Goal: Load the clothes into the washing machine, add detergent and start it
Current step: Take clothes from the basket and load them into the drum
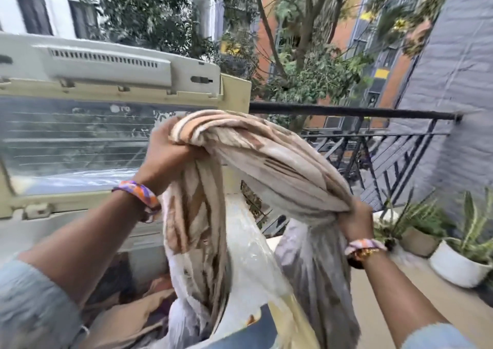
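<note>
Both fists bunch the cloth (pixel 253 146), left hand (pixel 162 159) at 10 o'clock, right hand (pixel 356 220) at 4; its hanging tails could snag the washer (pixel 80 231) rim.

Soft matt cloth (pixel 266 156); glossy clear plastic lid (pixel 74 140); black metal railing (pixel 346 112).

Beige, brown-striped cloth (pixel 256 146)

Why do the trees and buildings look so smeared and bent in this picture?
In the head view, motion blur smears the trees and the edges of the striped cloth gripped by the left hand and right hand; the wide-angle lens bows the grey wall; soft daylight, with reflections on the washing machine lid.
</note>
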`<state>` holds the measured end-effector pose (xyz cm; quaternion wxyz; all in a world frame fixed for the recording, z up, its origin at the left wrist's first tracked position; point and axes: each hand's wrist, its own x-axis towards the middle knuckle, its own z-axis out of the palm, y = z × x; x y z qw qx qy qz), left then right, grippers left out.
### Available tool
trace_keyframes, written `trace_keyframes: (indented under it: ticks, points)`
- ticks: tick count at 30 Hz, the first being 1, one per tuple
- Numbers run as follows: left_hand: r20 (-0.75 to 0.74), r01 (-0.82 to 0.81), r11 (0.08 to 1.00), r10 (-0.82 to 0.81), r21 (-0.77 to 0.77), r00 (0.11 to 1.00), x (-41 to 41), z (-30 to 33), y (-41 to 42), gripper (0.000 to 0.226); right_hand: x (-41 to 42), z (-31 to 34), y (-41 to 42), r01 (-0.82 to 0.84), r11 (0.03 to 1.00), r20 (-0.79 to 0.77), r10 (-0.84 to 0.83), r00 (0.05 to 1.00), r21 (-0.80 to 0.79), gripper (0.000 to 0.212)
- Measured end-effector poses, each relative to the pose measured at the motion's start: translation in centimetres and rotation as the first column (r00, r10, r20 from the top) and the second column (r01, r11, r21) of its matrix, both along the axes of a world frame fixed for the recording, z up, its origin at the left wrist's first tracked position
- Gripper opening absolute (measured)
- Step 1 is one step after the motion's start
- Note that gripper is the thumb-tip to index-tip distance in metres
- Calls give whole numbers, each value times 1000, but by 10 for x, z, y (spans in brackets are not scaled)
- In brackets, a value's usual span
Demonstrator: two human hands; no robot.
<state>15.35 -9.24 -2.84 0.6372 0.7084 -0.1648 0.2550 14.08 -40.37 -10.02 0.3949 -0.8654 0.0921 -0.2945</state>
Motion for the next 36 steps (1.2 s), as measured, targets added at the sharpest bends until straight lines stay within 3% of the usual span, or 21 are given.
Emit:
trace_keyframes:
  ticks: [2, 3, 4, 5, 6, 7, 9, 10, 11, 12, 14, 17, 20, 22, 24, 25, 27, 29, 31, 34, 36]
  points:
    - [-105, -89, 919, 139, 385, 985, 3, -13, 38, 80, 2, 31, 10, 18, 997, 146, -28, 989, 72, 41]
    - [-185, -63, 754, 240, 654, 953, 2, -18, 53, 90, 3, 44, 16, 3, 993, 195, -26, 980, 120, 31]
    - [-250, 53, 497, 339, 866, 907, -1, -24, 63, 98, 3, 58, 24, -25, 989, 236, -11, 972, 147, 26]
    - [-298, 210, 241, 421, 947, 857, -2, -28, 69, 106, 3, 70, 34, -64, 990, 266, 27, 964, 129, 23]
    - [-333, 325, 103, 478, 940, 812, -7, -29, 68, 113, 4, 79, 46, -115, 991, 290, 89, 953, 75, 19]
    - [-394, 383, 121, 463, 916, 794, -14, -27, 61, 122, 5, 86, 60, -170, 985, 312, 165, 936, -11, 16]
    - [-530, 400, 468, 183, 788, 828, -20, -15, 39, 150, 10, 84, 87, -244, 942, 260, 301, 917, -230, 17]
    - [-514, 377, 665, 12, 645, 858, -24, -7, 20, 155, 12, 78, 99, -268, 908, 195, 341, 919, -322, 20]
    - [-454, 353, 771, -94, 530, 886, -24, -2, 2, 153, 13, 72, 111, -300, 871, 124, 372, 920, -389, 22]
    - [-389, 325, 798, -125, 507, 913, -23, 0, -10, 151, 12, 67, 122, -331, 837, 62, 395, 917, -435, 22]
    - [-274, 256, 727, -96, 638, 957, -20, -2, -35, 143, 7, 61, 134, -412, 786, -25, 453, 891, -460, 22]
    - [-208, 184, 583, -27, 791, 978, -15, -9, -48, 96, -5, 54, 129, -520, 769, -122, 515, 849, -373, 22]
    - [-195, 182, 441, -17, 879, 981, -10, -20, -48, 70, -13, 48, 108, -719, 679, -384, 631, 674, -146, 49]
    - [-198, 184, 470, -20, 863, 980, -7, -25, -46, 62, -14, 34, 77, -762, 645, -551, 656, 516, 53, 90]
    - [-199, 195, 532, -50, 824, 979, -6, -27, -45, 54, -18, 1, 43, -745, 667, -717, 528, 455, 18, 126]
    - [-186, 193, 556, -70, 808, 980, -7, -27, -44, 51, -22, -21, 30, -726, 685, -743, 517, 425, 62, 136]
    - [-166, 197, 573, -106, 796, 980, -6, -27, -46, 55, -36, -62, 19, -584, 709, -630, 672, 389, 395, 143]
    - [-145, 186, 567, -118, 803, 982, -6, -26, -52, 59, -42, -97, 15, -399, 644, -429, 749, 506, 653, 132]
    - [-138, 189, 551, -132, 813, 982, -6, -24, -58, 57, -47, -109, 22, -344, 633, -319, 698, 642, 694, 101]
    - [-124, 185, 527, -149, 830, 981, -9, -19, -65, 49, -44, -103, 33, -266, 765, -288, 504, 814, 587, 35]
    - [-115, 183, 525, -160, 831, 980, -9, -17, -61, 49, -37, -97, 33, -202, 877, -302, 354, 885, 436, 8]
